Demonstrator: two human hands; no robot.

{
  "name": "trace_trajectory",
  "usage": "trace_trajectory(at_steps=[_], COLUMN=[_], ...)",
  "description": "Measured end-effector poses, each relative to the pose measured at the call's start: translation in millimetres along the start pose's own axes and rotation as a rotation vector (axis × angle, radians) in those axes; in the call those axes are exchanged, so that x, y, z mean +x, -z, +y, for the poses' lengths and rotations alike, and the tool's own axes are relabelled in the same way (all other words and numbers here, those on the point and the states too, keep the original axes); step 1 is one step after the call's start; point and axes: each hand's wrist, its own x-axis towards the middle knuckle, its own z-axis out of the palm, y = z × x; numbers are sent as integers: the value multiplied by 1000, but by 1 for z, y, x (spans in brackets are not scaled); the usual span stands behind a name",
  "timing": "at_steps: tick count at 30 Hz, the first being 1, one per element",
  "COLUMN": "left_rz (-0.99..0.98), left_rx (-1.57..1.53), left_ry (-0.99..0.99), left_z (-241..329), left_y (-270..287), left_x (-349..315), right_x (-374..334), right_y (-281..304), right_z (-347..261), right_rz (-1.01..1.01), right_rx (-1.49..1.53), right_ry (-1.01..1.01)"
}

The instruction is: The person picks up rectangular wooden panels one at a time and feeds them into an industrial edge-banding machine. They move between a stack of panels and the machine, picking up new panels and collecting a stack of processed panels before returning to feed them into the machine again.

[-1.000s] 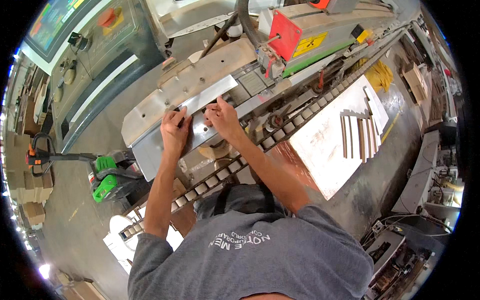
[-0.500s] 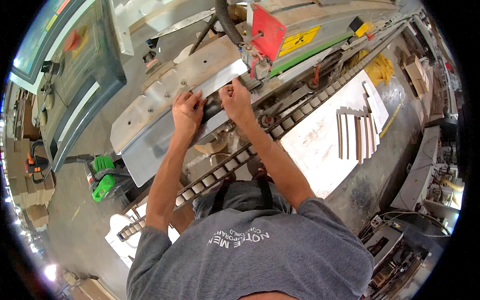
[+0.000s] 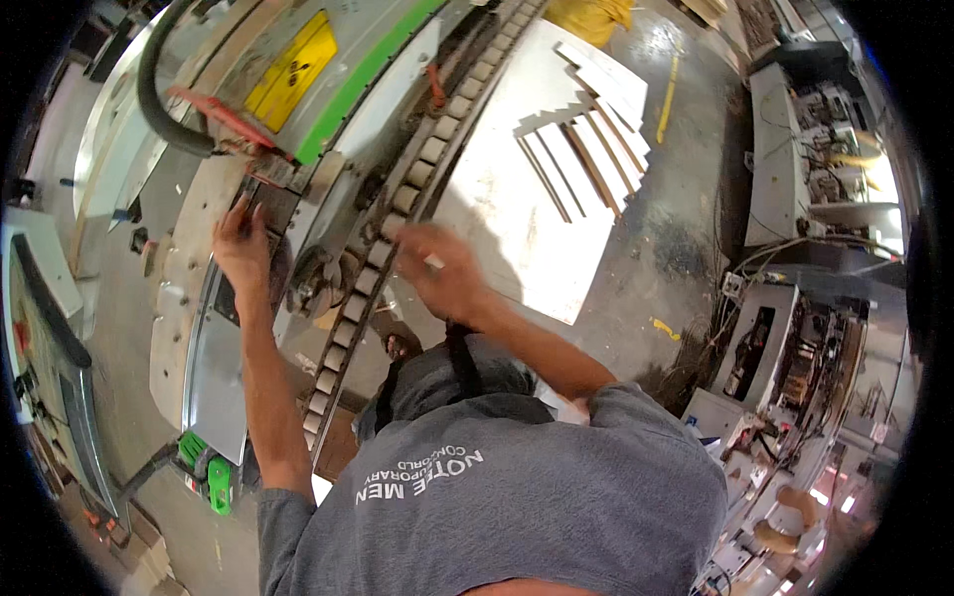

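My left hand (image 3: 241,248) is over the bed of a long machine, by a dark slot near its red guard (image 3: 234,124). Its fingers are bent, with a gap between thumb and fingertips, and nothing shows in them. Smeared by motion, my right hand (image 3: 437,273) hangs above the edge of a roller track (image 3: 400,202), away from the machine bed. A small pale spot shows among its fingers; I cannot make out whether it is held. Right of that hand lies a large white board (image 3: 556,268) with several narrow white strips (image 3: 601,149) fanned out on it.
A grey corrugated hose (image 3: 157,104) loops down near the red guard. On the floor at lower left sits a green and black device (image 3: 217,482). Open machinery with cables (image 3: 765,348) stands on the right. Yellow cloth or sheeting (image 3: 588,18) lies beyond the board.
The view has swung to the right. My right hand has left the machine bed, where both hands were close together, and moved right over the roller track. The left hand has stayed by the bed.
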Motion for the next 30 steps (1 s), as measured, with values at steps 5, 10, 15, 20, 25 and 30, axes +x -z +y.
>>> trace_trajectory(at_steps=[5, 10, 15, 20, 25, 30], left_rz=[-6, -7, -25, -14, -68, -482], left_rx=[59, 107, 74, 71, 6, -21], left_ry=[-36, -31, 43, 163, -169, -111], left_z=[11, 18, 7, 14, 72, 136], left_y=[27, 43, 47, 66, 52, 57], left_x=[-43, -70, -84, -99, -118, -145], right_x=[-8, -7, -11, -12, -16, -36], right_y=[146, 218, 229, 229, 182, 4], right_z=[114, 167, 195, 187, 53, -19], right_rz=[331, 231, 53, 192, 422, 142], right_rx=[-652, -1080, -1163, -1048, 1, 658], right_ry=[-267, -560, -662, -585, -524, -517])
